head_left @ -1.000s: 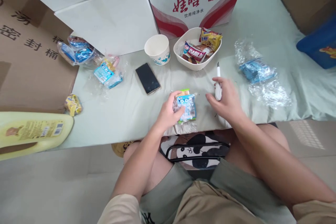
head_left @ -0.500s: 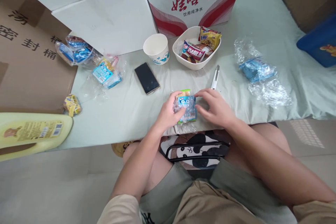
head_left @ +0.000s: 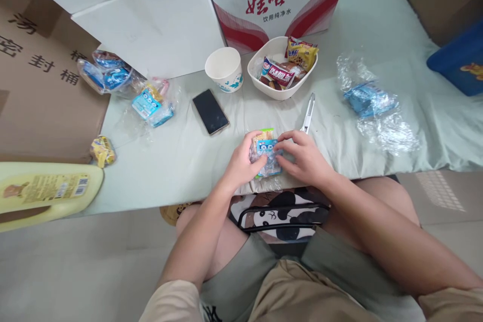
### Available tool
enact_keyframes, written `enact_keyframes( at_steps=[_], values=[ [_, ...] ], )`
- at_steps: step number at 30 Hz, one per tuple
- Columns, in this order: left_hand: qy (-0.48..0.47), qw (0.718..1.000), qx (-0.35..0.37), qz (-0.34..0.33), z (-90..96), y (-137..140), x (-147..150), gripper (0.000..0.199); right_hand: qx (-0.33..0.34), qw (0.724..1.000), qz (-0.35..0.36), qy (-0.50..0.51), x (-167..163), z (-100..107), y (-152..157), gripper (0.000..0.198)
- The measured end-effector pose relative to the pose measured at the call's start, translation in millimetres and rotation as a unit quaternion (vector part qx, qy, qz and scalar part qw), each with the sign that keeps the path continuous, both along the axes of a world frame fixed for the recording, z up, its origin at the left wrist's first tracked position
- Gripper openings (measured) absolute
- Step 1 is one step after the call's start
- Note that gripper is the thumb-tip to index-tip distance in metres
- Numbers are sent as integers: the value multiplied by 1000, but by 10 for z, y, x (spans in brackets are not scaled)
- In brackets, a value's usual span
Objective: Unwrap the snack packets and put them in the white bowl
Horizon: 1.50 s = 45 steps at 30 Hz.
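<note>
A bundle of small snack packets (head_left: 267, 147), blue and white with a green-and-yellow packet showing at its top, lies in clear crinkled plastic near the table's front edge. My left hand (head_left: 243, 162) is closed around its left side, thumb pressed on the front. My right hand (head_left: 305, 158) reaches over the right side of the bundle; its fingers are bent but apart, the tips touching the wrap. Just above my right hand lies a white utility knife (head_left: 308, 113), partly hidden by the knuckles at its lower end.
Behind are a white bowl (head_left: 253, 76) of wrapped cakes, a paper cup (head_left: 224, 71) and a phone (head_left: 210, 111). Plastic-wrapped blue packets (head_left: 372, 100) lie right, more snack packets (head_left: 147, 104) left. A yellow bottle (head_left: 49, 191) and a water carton (head_left: 281, 5) border the area.
My right hand has moved slightly left, bringing its fingertips over the front of the bundle. The left hand keeps its hold. The knife has shifted slightly.
</note>
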<state>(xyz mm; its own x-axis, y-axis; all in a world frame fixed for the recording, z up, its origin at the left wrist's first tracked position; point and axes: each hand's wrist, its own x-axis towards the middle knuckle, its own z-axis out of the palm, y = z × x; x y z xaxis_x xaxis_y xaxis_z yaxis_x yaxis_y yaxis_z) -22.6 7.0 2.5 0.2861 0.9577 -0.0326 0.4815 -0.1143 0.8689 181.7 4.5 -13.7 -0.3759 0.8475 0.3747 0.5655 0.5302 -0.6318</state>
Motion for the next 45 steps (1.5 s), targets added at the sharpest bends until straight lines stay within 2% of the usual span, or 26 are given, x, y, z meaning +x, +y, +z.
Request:
enact_keyframes(
  at_steps=[6, 11, 16, 23, 27, 31, 35, 38, 41, 45],
  values=[
    [8, 1000, -1, 0, 4, -4, -1, 52, -63, 997, 26, 42, 11, 82, 3, 13],
    [45, 999, -2, -5, 10, 5, 27, 53, -115, 991, 74, 8, 2, 83, -30, 14],
    [84, 996, -5, -21, 20, -11, 79, 52, -131, 987, 88, -38, -9, 73, -81, 15],
    [91, 995, -11, -24, 24, -2, 99, 52, -143, 985, 92, -41, -14, 102, -70, 13],
    [36, 999, -4, -6, -10, 26, 82, 52, -143, 987, 74, -9, -34, 97, -47, 10],
    [-49, 999, 13, 13, -64, 20, 62, 57, -115, 993, 33, 21, -42, 78, -37, 31],
    [-65, 997, 25, 21, -83, 3, 30, 57, -86, 995, 20, 51, -38, 101, -48, 10],
    [-68, 997, 30, 28, -78, 21, -20, 55, -52, 993, 7, 105, -25, 160, -62, 7],
    [-101, 994, 38, 23, -77, 52, -71, 49, -51, 988, 41, 143, -4, 215, -81, 4],
    [-122, 988, 27, 90, -76, 75, -76, 39, -149, 969, 136, 143, 8, 224, -104, 6]
  ],
)
